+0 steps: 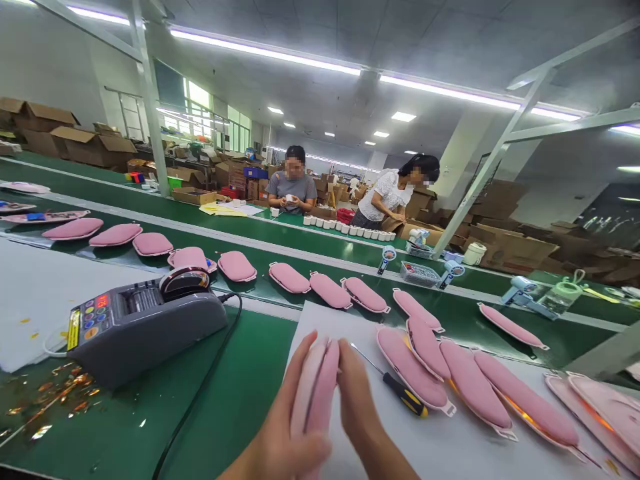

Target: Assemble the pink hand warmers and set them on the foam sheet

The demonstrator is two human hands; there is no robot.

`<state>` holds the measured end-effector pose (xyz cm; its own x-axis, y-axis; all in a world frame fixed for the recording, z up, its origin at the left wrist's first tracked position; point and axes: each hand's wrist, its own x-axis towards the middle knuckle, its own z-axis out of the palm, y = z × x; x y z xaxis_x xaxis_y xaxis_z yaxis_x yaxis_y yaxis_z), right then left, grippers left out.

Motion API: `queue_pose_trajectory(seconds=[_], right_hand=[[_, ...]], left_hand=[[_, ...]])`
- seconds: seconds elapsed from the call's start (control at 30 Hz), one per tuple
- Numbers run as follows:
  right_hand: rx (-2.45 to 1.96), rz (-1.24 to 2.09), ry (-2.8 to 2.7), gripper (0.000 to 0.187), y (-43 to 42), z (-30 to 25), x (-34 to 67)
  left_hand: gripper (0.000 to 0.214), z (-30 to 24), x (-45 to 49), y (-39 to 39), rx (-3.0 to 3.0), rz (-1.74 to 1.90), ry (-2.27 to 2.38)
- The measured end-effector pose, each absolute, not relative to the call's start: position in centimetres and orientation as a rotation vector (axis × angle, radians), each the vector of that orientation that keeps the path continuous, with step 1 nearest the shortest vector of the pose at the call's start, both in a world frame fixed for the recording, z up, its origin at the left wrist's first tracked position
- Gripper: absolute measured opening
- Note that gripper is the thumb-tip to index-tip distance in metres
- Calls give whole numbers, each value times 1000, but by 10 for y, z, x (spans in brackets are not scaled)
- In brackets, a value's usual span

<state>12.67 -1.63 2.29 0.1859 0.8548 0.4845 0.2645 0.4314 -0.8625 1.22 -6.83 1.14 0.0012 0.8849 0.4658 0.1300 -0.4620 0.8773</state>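
Between my two hands stands a pink padded oval shell [323,383], seen edge-on, with a dark seam running along its length. My left hand [285,413] wraps its near left side, the thumb across the lower part. Against its right side lies my right hand [356,387], its fingers partly hidden behind the shell. A screwdriver [405,393] with a black and yellow handle rests on the white sheet [345,327] just right of my hands. Close by, several similar pink padded pieces [475,383] lie in an overlapping group, some with orange tape at their edges.
A grey tape dispenser [150,327] with a black cable [200,383] occupies the left; tape scraps [50,400] litter the table before it. More pink pieces [237,267] line the green belt [260,293]. Two people work across the bench, near small white cups [350,230] and blue handheld fans [520,290].
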Motion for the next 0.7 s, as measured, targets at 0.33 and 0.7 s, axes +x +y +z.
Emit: queue_pose_trajectory(seconds=[0.33, 0.7], right_hand=[[-929, 659, -1438, 60, -34, 68, 124], [-943, 102, -1694, 38, -25, 32, 136]], left_hand=[[105, 13, 30, -72, 1067, 1128, 446], [87, 10, 26, -47, 920, 615, 863]])
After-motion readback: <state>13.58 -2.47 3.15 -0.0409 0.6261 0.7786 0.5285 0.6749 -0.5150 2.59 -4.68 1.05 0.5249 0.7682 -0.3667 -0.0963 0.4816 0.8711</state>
